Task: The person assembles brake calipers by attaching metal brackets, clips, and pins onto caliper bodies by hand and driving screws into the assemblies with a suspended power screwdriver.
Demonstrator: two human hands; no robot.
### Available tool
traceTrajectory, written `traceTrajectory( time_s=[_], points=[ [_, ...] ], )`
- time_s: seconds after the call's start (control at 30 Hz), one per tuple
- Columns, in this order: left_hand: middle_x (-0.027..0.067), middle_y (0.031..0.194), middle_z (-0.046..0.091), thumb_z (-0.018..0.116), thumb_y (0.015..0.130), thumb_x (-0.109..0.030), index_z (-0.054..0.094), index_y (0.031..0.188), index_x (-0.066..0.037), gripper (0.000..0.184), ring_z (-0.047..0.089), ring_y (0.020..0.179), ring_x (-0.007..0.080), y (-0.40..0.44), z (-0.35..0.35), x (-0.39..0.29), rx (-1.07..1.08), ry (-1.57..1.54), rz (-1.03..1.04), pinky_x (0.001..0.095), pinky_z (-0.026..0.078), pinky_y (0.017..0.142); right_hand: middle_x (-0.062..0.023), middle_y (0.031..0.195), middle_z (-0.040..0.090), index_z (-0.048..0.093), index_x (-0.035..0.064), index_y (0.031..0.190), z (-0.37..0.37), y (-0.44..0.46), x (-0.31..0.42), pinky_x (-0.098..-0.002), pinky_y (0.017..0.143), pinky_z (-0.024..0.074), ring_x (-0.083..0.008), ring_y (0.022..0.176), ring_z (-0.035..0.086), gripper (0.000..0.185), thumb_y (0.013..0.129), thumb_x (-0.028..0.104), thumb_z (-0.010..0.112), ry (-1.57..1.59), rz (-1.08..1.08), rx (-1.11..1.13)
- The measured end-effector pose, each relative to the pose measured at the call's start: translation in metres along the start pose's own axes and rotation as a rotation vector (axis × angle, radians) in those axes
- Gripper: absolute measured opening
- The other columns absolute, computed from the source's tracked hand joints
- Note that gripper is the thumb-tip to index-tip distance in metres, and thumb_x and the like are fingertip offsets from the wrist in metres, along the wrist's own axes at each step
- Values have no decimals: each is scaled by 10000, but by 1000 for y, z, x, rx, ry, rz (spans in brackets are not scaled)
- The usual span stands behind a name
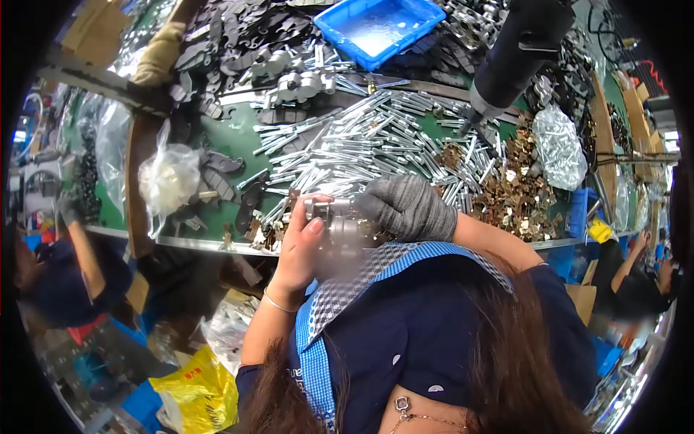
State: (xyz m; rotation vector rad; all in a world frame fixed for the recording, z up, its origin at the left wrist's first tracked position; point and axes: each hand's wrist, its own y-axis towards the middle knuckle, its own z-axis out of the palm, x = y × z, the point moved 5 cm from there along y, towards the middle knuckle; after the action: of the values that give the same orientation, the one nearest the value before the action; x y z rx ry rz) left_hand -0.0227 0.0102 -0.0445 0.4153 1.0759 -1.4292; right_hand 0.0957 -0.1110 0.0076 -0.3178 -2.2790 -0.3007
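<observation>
My bare left hand [295,246] grips a silver brake caliper [336,217] close to my chest, thumb and fingers around its left side. The caliper's lower part is blurred. My right hand [408,207], in a grey knitted glove, is closed at the caliper's right side. Its fingertips are hidden, so I cannot make out what is in them. Just beyond both hands lies a wide heap of long silver pins [354,145]. To the right of the pins is a pile of small copper-coloured metal clips [517,181].
A blue tray [329,25] holding something pale stands at the back among dark brake pads [231,36]. More calipers [300,87] lie behind the pins. A black power tool [513,61] hangs at right. Plastic bags [170,173] lie left and right. Other people work at both sides.
</observation>
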Motion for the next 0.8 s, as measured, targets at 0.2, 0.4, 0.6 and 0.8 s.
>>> traceTrajectory(
  time_s=[0.2,0.4,0.6,0.8],
  points=[
    [105,1031,522,584,798,-326,392,1175,-98,480,589,876,204,2,-6,-8,-1,253,145,316,527,706,-91,642,581,654,140,795,2,4,-6,-406,648,476,-276,679,610,307,889,374,479,190,203,-73],
    [102,1036,518,580,791,-354,405,1176,-110,488,587,893,219,1,3,-10,-93,118,85,352,536,726,-69,649,583,650,149,763,0,5,-2,-395,590,457,-280,632,583,235,837,352,557,-103,20,-295],
    [99,1020,531,577,783,-351,403,1193,-133,496,592,884,225,8,1,-6,-80,-24,-4,361,537,739,-93,698,583,656,111,837,8,12,-14,-384,625,459,-281,673,589,255,888,319,516,218,-52,-304],
    [93,1001,543,561,807,-372,405,1189,-122,482,595,873,226,13,3,-7,-59,-76,18,368,533,748,-117,710,582,638,93,840,8,14,-9,-390,634,459,-299,685,589,307,909,349,483,80,-81,-367]
  ],
)
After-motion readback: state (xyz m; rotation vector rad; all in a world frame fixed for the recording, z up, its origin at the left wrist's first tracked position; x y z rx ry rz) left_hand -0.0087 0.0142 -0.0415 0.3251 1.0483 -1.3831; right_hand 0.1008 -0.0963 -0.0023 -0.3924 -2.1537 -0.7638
